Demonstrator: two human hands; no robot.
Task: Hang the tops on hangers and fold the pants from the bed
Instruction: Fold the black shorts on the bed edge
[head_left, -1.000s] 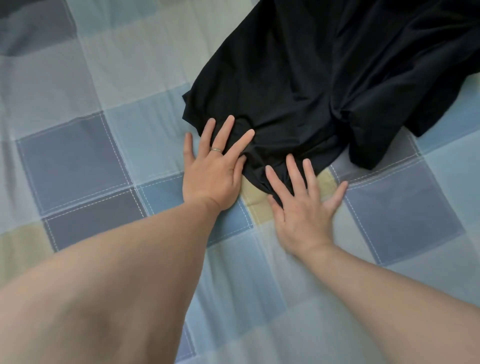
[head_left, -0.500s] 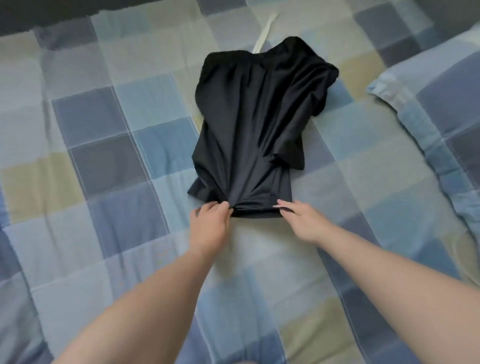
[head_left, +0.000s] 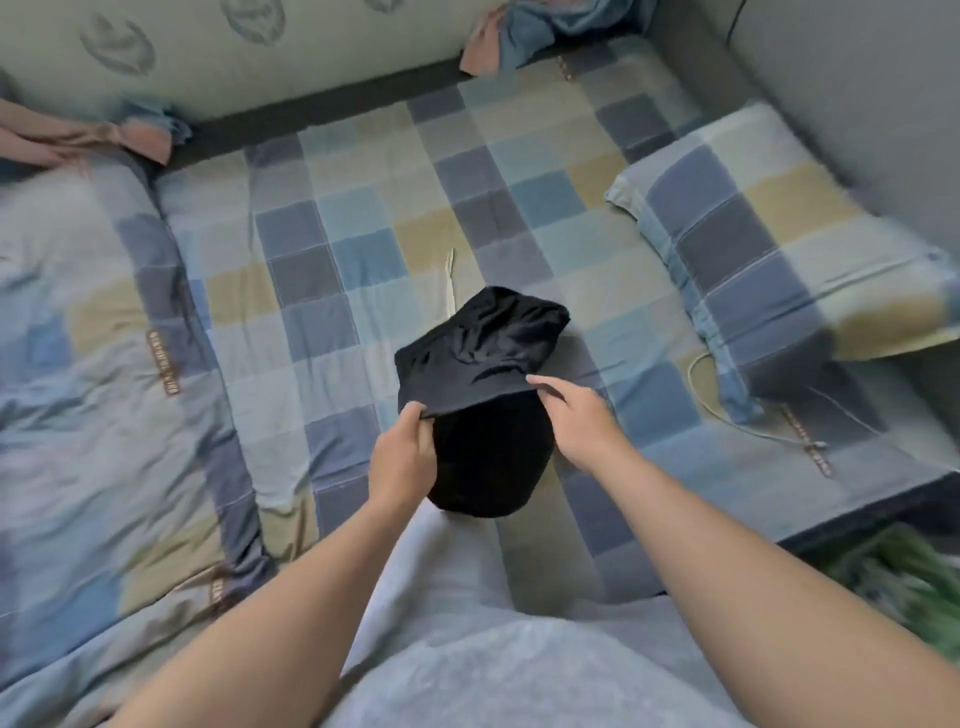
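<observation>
Left of the pillow (head_left: 779, 234), the black garment (head_left: 483, 353) is partly lifted; the left hand (head_left: 402, 460) and right hand (head_left: 579, 421) pinch its near edge. It looks light, soft and floppy, so gripping both corners seems best.

Forearms (head_left: 291, 597) bare; pale grey-lilac garment (head_left: 467, 670) over torso, lap.
</observation>
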